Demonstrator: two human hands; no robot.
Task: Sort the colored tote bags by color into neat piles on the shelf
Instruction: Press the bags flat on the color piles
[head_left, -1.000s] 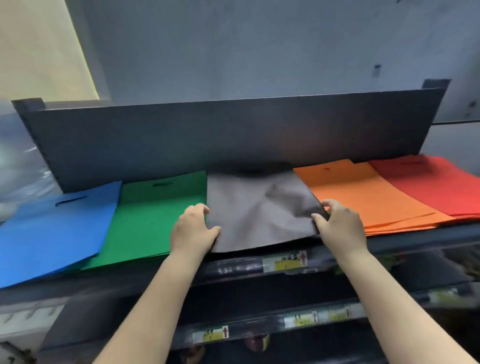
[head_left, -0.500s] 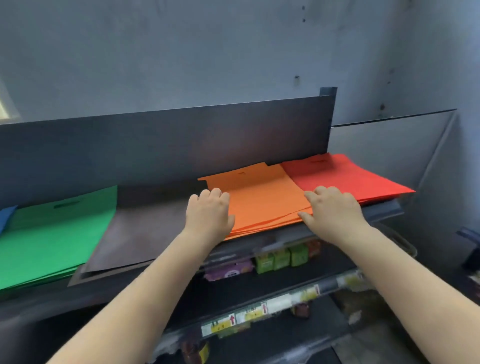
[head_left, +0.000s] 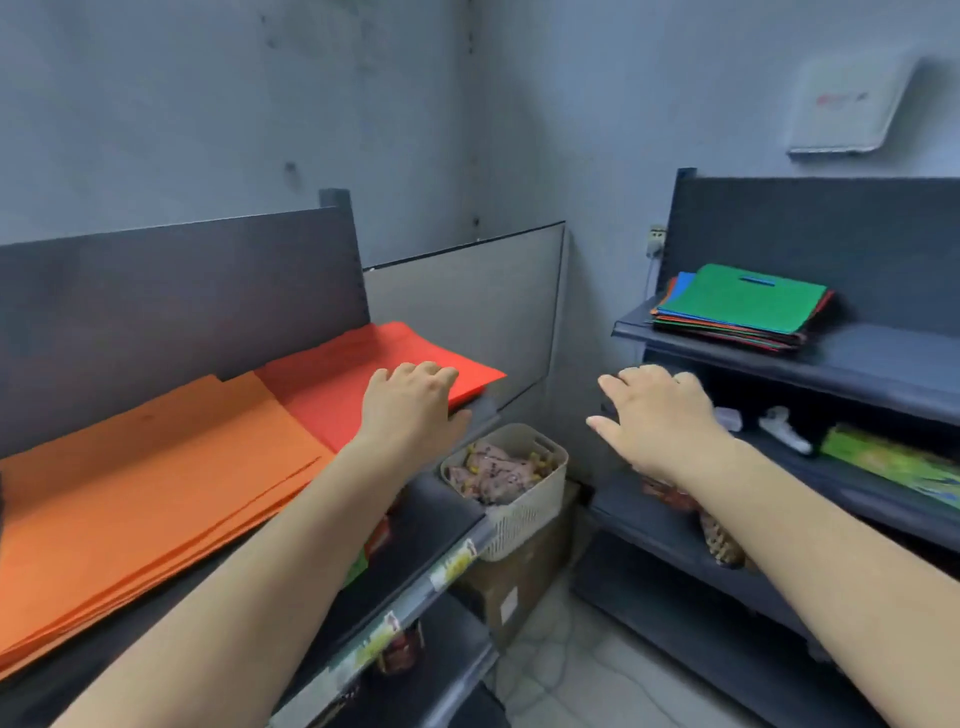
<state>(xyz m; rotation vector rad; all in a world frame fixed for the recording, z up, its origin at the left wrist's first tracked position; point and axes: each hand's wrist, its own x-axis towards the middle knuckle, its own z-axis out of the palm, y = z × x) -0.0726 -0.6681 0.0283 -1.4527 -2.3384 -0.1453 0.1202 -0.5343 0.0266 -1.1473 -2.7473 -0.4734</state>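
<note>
Grey shelf, flat red bags, orange pile

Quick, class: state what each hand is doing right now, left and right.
Left hand: open, fingers resting on the red tote bags.
Right hand: open, in the air, holding nothing.

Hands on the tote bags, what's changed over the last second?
The view swung right. Both hands left the grey bag: the left hand now rests on the red pile, the right hand hangs open in the air, facing the mixed stack. The orange pile and red pile stayed put.
</note>
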